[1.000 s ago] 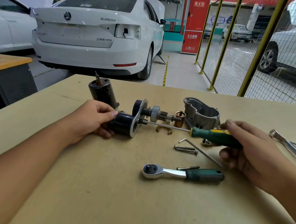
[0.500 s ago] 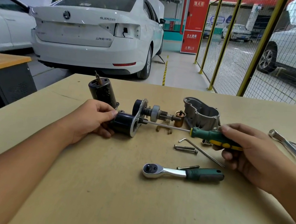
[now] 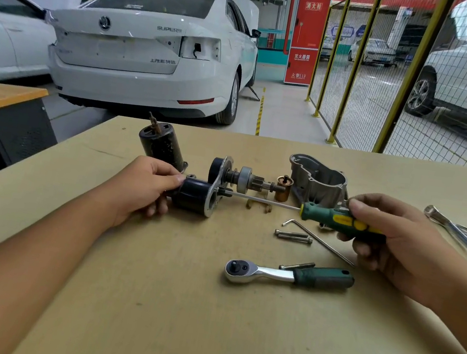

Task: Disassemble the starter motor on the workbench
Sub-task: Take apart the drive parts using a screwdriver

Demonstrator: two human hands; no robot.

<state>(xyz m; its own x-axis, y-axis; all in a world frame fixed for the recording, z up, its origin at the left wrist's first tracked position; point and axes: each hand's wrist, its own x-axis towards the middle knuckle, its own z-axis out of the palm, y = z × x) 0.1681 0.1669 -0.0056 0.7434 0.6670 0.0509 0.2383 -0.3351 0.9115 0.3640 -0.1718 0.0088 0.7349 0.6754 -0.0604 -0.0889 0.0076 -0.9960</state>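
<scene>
Mid-workbench (image 3: 147, 300), our left hand (image 3: 145, 191) grips the solenoid (image 3: 192, 199); our right hand (image 3: 380, 238) clamps the screwdriver (image 3: 338, 219), its shaft lying along the solenoid's axis into the flange.

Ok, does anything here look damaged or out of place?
On the bench, no. The white car behind it has an empty hole where its right tail light should sit, with wiring showing; otherwise only loose parts and tools lie about.
</scene>
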